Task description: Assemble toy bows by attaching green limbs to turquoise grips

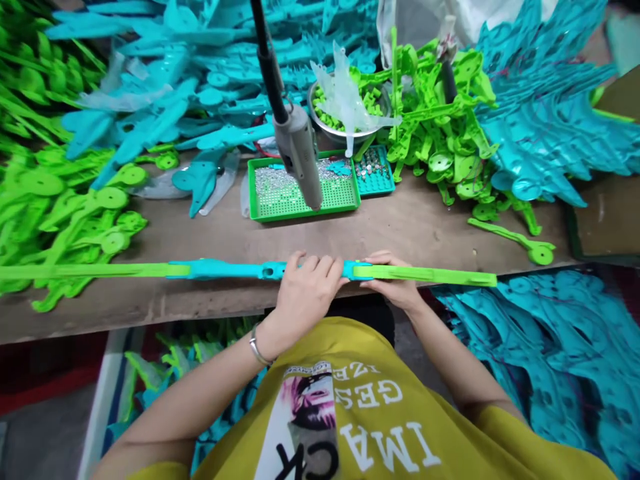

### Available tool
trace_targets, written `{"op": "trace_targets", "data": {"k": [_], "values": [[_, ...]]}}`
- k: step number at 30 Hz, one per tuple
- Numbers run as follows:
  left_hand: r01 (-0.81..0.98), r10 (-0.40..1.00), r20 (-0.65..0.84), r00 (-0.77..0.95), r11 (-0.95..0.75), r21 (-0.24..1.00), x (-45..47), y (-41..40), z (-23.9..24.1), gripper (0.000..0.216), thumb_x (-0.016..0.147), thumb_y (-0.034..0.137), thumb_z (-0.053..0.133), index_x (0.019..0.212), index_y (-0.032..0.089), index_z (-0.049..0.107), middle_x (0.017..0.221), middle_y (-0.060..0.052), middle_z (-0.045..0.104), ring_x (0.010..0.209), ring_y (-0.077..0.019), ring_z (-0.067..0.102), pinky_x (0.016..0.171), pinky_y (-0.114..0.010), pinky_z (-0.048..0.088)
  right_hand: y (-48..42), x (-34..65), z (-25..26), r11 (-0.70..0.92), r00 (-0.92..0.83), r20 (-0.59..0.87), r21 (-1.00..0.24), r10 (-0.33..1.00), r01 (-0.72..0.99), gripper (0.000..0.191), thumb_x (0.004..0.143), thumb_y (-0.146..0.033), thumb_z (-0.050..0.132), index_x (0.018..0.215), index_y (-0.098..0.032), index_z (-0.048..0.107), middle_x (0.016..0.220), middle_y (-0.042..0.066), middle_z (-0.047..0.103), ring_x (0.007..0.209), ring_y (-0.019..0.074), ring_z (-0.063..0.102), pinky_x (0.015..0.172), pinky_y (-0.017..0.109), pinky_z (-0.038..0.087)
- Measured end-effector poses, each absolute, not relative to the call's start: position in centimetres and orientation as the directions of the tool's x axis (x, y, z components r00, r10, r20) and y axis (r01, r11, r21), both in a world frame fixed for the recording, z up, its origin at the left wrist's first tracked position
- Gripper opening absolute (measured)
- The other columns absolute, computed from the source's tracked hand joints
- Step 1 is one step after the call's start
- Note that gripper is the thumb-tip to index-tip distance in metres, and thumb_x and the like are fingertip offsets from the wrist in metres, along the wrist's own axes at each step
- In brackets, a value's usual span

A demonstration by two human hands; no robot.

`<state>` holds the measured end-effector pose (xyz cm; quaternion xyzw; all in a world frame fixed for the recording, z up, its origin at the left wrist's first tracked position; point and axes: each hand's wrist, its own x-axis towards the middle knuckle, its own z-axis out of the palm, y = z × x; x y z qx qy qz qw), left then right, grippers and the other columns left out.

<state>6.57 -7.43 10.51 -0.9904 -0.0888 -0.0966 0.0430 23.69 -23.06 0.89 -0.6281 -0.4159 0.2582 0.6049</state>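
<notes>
A long plastic piece [225,269], blue in the middle with green arms at both ends, lies crosswise near the table's front edge. My left hand [311,287] wraps over its blue middle, right of a small slot. Around the joint of the blue part and the right green arm [425,275], my right hand [393,280] is closed; the piece hides some of its fingers. Beyond the hands hangs a grey electric screwdriver [299,157], apart from both. Below its tip sits a green tray [305,215] with many small metal screws.
Green parts [45,193] are heaped at the left, blue parts [215,60] at the back. A metal bowl [345,137] holds small green pieces. Beside the tray is a small blue tray [385,188]. More green parts [445,140] and stacked blue parts [555,127] stand at the right.
</notes>
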Motion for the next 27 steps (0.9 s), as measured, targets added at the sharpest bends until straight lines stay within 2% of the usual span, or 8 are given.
{"op": "trace_targets", "data": {"k": [4, 7, 12, 15, 19, 22, 25, 27], "values": [[0.182, 0.181, 0.169, 0.969, -0.983, 0.008, 7.9, -8.5, 10.4, 0.034, 0.097, 0.035, 0.063, 0.122, 0.012, 0.064, 0.097, -0.011, 0.073, 0.088, -0.0301, 0.064, 0.092, -0.050, 0.042, -24.3, 24.7, 1.8, 0.120, 0.521, 0.172, -0.984, 0.836, 0.133, 0.061, 0.071, -0.044, 0.089, 0.124, -0.029, 0.063, 0.125, 0.009, 0.067, 0.114, 0.0250, 0.067, 0.099, 0.046, 0.057], [0.158, 0.171, 0.155, 0.973, -0.983, 0.091, 9.2, -9.4, 10.4, 0.046, 0.093, 0.039, 0.068, 0.126, 0.008, 0.060, 0.109, -0.015, 0.072, 0.096, -0.0312, 0.065, 0.095, -0.049, 0.042, -25.4, 25.8, 3.0, 0.096, 0.565, 0.225, -0.964, 0.794, 0.249, 0.046, 0.073, -0.044, 0.087, 0.111, -0.029, 0.067, 0.109, 0.007, 0.068, 0.107, 0.0243, 0.066, 0.095, 0.046, 0.057], [0.073, 0.117, 0.207, 0.971, -0.975, 0.208, 11.6, -10.8, 9.3, 0.016, 0.100, 0.031, 0.059, 0.099, 0.016, 0.063, 0.088, -0.007, 0.071, 0.083, -0.0231, 0.066, 0.076, -0.037, 0.043, -25.7, 26.3, 4.7, -0.018, 0.513, 0.226, -0.904, 0.828, 0.427, 0.030, 0.077, -0.042, 0.085, 0.100, -0.028, 0.073, 0.096, 0.006, 0.072, 0.092, 0.0228, 0.068, 0.083, 0.042, 0.059], [0.047, 0.107, 0.261, 0.959, -0.973, 0.227, 11.9, -11.2, 8.5, 0.015, 0.102, 0.025, 0.052, 0.096, 0.017, 0.063, 0.084, -0.005, 0.069, 0.079, -0.0220, 0.065, 0.070, -0.035, 0.042, -25.6, 25.9, 5.0, -0.030, 0.517, 0.250, -0.880, 0.819, 0.473, 0.027, 0.077, -0.039, 0.085, 0.098, -0.028, 0.074, 0.094, 0.005, 0.074, 0.089, 0.0222, 0.070, 0.081, 0.041, 0.060], [0.016, 0.090, 0.319, 0.943, -0.974, 0.225, 11.6, -11.2, 7.8, 0.018, 0.101, 0.020, 0.048, 0.094, 0.015, 0.063, 0.082, -0.006, 0.069, 0.076, -0.0215, 0.065, 0.071, -0.035, 0.044, -25.5, 25.3, 5.1, 0.014, 0.519, 0.317, -0.862, 0.794, 0.506, 0.022, 0.077, -0.035, 0.085, 0.095, -0.029, 0.074, 0.089, 0.003, 0.074, 0.083, 0.0208, 0.070, 0.077, 0.039, 0.060], [-0.024, 0.047, 0.341, 0.939, -0.979, 0.203, 11.5, -10.9, 7.6, 0.020, 0.102, 0.022, 0.047, 0.093, 0.016, 0.064, 0.080, -0.006, 0.069, 0.074, -0.0196, 0.065, 0.069, -0.033, 0.045, -25.6, 25.3, 5.2, 0.006, 0.507, 0.305, -0.861, 0.806, 0.508, 0.020, 0.079, -0.036, 0.084, 0.095, -0.029, 0.074, 0.088, 0.003, 0.074, 0.082, 0.0206, 0.070, 0.077, 0.039, 0.060], [-0.015, 0.047, 0.321, 0.946, -0.982, 0.189, 11.5, -10.7, 8.0, 0.022, 0.103, 0.029, 0.048, 0.095, 0.016, 0.064, 0.082, -0.007, 0.069, 0.076, -0.0200, 0.065, 0.067, -0.032, 0.045, -26.2, 26.0, 5.8, 0.011, 0.500, 0.280, -0.880, 0.820, 0.476, 0.037, 0.078, -0.041, 0.085, 0.110, -0.029, 0.071, 0.101, 0.005, 0.073, 0.094, 0.0230, 0.070, 0.081, 0.041, 0.060], [0.018, 0.074, 0.287, 0.955, -0.981, 0.191, 11.7, -10.8, 8.4, 0.021, 0.102, 0.031, 0.052, 0.096, 0.016, 0.064, 0.085, -0.008, 0.070, 0.079, -0.0215, 0.066, 0.067, -0.033, 0.045, -26.9, 26.7, 6.6, 0.049, 0.506, 0.323, -0.875, 0.800, 0.481, 0.047, 0.075, -0.041, 0.086, 0.117, -0.030, 0.068, 0.107, 0.007, 0.071, 0.102, 0.0247, 0.068, 0.083, 0.042, 0.060]]}}
